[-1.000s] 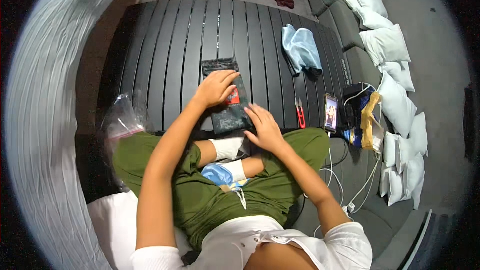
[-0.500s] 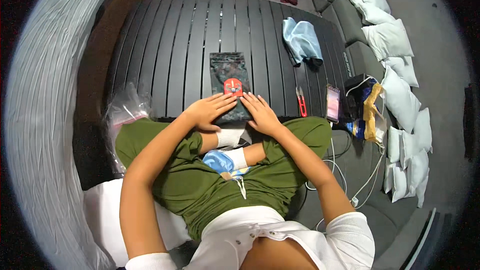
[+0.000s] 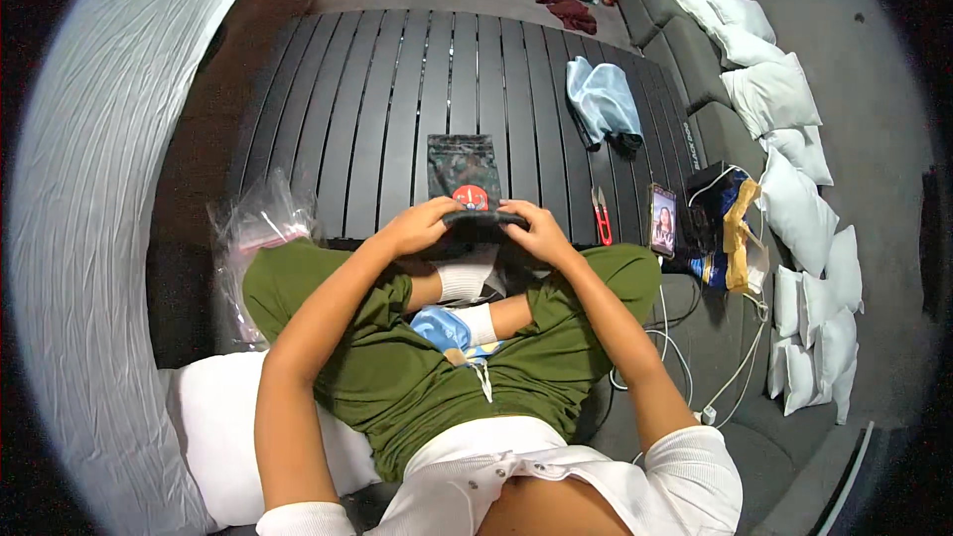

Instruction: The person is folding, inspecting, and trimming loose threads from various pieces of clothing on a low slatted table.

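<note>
A dark camouflage fabric pouch (image 3: 461, 161) lies on the black slatted table (image 3: 367, 109), with its far end flat. Its near end is lifted and bent at the table's front edge. On it shows a red rounded patch (image 3: 471, 197) with a pale emblem, its lower part hidden by the raised fabric. My left hand (image 3: 421, 226) grips the pouch's near left corner, fingers bent over the cloth. At the near right corner my right hand (image 3: 538, 232) holds the same lifted edge. Both thumbs are mostly hidden.
Red-handled thread snips (image 3: 603, 218) and a propped phone (image 3: 662, 218) lie right of my hands. A light blue cloth (image 3: 603, 99) is farther back. Clear plastic bags (image 3: 263, 223) sit by my left knee. White cables (image 3: 685, 357) trail at right; white pillows (image 3: 794, 189) line the sofa.
My hands were lying flat on the pouch; now their fingers curl around its near corners and raise that end. The whole scene has shifted slightly down, and the phone's screen picture differs.
</note>
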A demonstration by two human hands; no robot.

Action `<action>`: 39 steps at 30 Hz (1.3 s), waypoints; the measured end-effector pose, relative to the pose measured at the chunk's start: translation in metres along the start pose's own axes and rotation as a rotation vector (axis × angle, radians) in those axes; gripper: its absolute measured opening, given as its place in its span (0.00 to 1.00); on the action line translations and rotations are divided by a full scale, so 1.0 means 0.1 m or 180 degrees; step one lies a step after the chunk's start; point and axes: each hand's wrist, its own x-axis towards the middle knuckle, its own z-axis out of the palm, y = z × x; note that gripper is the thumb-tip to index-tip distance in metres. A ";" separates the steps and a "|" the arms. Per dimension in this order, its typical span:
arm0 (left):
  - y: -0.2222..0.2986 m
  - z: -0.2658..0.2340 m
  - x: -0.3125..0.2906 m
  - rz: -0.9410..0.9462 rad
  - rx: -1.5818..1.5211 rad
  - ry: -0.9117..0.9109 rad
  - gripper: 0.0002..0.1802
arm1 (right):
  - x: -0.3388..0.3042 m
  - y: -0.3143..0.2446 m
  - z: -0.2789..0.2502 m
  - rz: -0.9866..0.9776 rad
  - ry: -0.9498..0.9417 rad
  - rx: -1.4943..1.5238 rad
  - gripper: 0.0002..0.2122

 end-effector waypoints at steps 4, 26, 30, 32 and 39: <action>-0.01 -0.08 0.17 -0.0979 -0.1010 0.0467 0.19 | 0.30 0.04 0.02 0.0655 0.0409 0.1543 0.10; -0.45 -0.08 0.62 -0.2108 -0.0270 0.2220 0.19 | 1.01 0.36 0.44 0.1920 0.1704 0.0124 0.14; -0.60 -0.11 0.59 -0.1874 -0.0041 0.1990 0.21 | 0.98 0.39 0.53 0.1591 0.1944 0.0129 0.14; -0.62 -0.08 0.73 -0.1687 0.0003 0.1928 0.20 | 0.98 0.58 0.47 0.1558 0.2177 0.0248 0.13; -0.48 -0.19 0.68 -0.1895 0.0240 0.1881 0.23 | 0.96 0.35 0.32 0.1613 0.1996 0.0217 0.14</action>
